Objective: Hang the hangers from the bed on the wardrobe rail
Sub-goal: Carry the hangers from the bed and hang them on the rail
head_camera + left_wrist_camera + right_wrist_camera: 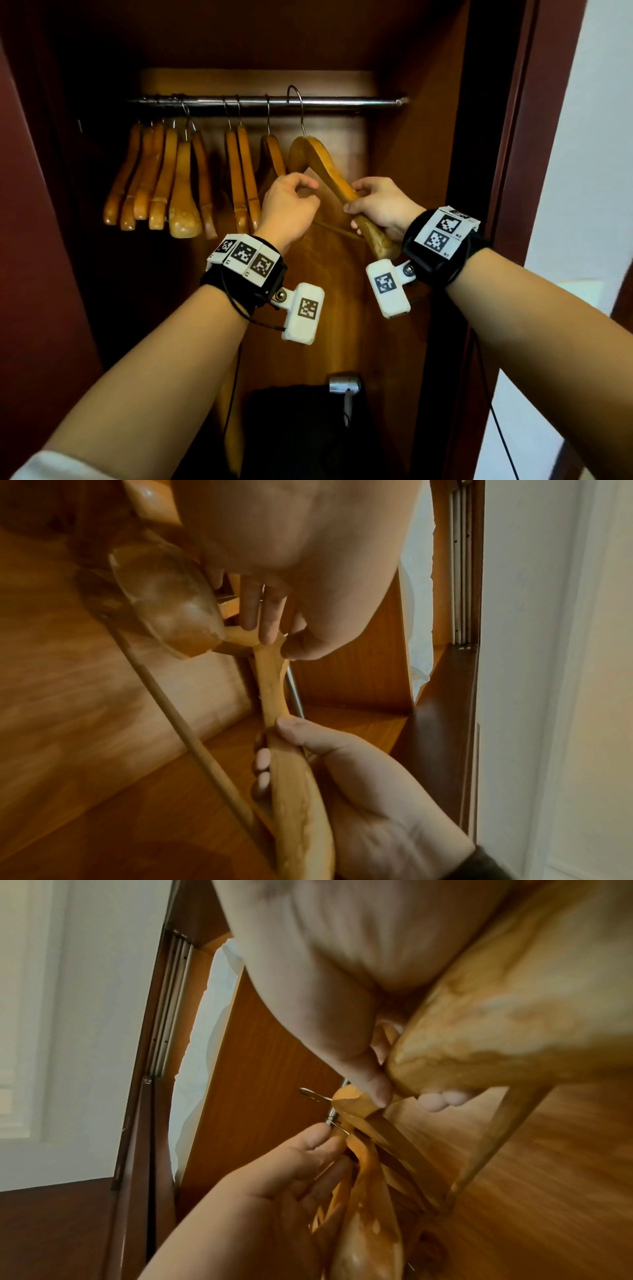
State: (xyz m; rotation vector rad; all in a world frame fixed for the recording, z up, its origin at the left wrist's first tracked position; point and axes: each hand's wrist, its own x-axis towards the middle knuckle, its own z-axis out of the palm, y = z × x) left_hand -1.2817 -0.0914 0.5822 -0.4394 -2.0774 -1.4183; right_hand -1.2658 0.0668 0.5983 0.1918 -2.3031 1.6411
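The right hand [380, 205] is gripping the near arm of a wooden hanger [329, 171], thumb on one face and fingers curling under the other, while the hanger's metal hook [296, 106] is looping over the steel wardrobe rail [267, 102]. In the head view the hook's crown is standing above the rail, so it is looking not yet fully settled. The left hand [291, 205] is hovering just beside the hanger's neck with fingers partly curled; in the left wrist view its fingertips [260, 620] are touching the wood near the neck, steadying it but not clasping it. Eight or so wooden hangers [171, 181] are already hanging to the left, the nearest one just beside the held one.

The risk here, as I am judging it: the hanger is tilting toward the person, so letting go early could be letting the hook twist off the rail and drop. Swinging it leftward could also be knocking the neighbouring hanger and tangling the two
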